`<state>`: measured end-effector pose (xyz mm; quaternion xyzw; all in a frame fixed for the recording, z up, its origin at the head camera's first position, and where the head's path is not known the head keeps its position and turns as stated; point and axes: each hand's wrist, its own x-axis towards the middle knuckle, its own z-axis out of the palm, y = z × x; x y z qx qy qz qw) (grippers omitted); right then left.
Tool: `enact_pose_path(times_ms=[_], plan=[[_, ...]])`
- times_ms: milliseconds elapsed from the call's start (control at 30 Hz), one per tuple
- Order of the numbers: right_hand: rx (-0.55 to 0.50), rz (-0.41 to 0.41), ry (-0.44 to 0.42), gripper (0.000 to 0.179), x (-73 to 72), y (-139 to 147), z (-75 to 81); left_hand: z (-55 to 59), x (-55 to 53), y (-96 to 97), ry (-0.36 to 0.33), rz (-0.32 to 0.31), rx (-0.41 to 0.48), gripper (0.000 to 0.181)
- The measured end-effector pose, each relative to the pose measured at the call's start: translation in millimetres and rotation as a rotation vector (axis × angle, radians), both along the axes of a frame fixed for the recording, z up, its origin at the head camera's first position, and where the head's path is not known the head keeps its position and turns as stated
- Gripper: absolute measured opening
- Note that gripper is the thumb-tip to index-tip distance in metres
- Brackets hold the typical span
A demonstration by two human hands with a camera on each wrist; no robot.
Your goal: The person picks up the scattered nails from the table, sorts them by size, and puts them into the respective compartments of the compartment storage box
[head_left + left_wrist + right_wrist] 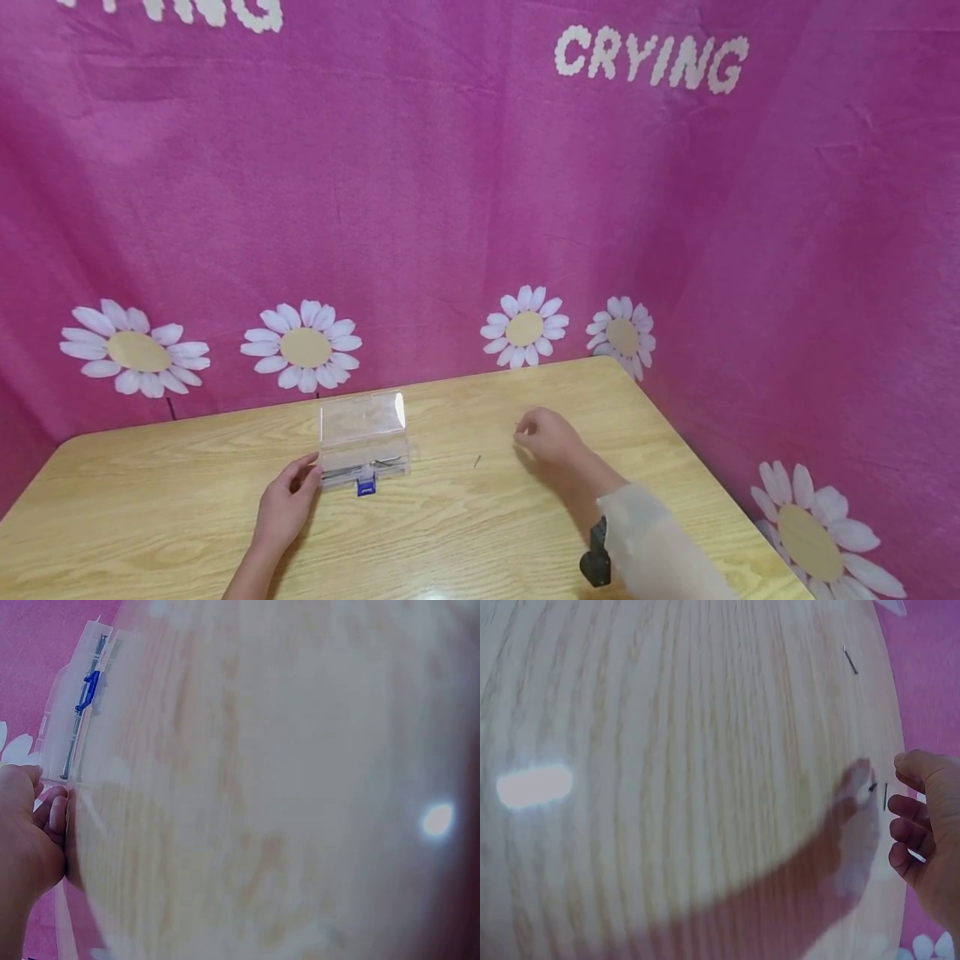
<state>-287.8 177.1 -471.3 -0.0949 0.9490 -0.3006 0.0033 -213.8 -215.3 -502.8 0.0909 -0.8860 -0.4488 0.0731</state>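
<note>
A clear plastic box (363, 450) stands on the table with its lid raised at the back. Several long nails (84, 709) lie inside, behind a blue latch (366, 485) on the front wall. My left hand (285, 504) holds the box by its left end, fingers bent at the corner. Out to the right, my right hand (551, 435) hovers low over the table with curved fingers, thumb and fingertips apart. A thin nail (886, 796) shows just beside those fingertips in the right wrist view; no firm hold on it is visible. Another small nail (477, 460) lies between box and right hand.
The wooden table (457, 542) ends at a pink curtain (420, 208) printed with daisies, behind and to the right. A black wrist camera (596, 558) is strapped at my right sleeve (660, 533).
</note>
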Motion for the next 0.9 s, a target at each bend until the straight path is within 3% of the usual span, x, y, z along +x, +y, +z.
enact_pose_path(times_ms=[300, 900], plan=[[-0.015, -0.036, -0.038, 0.011, 4.6, 15, -8.1, 0.3, 1.1, 0.1, 0.013, 0.003, -0.005, 0.041], [0.037, -0.025, 0.011, 0.007, 4.5, 15, -14.3, 2.4, 2.8, 1.5, 0.01, -0.003, -0.004, 0.041]])
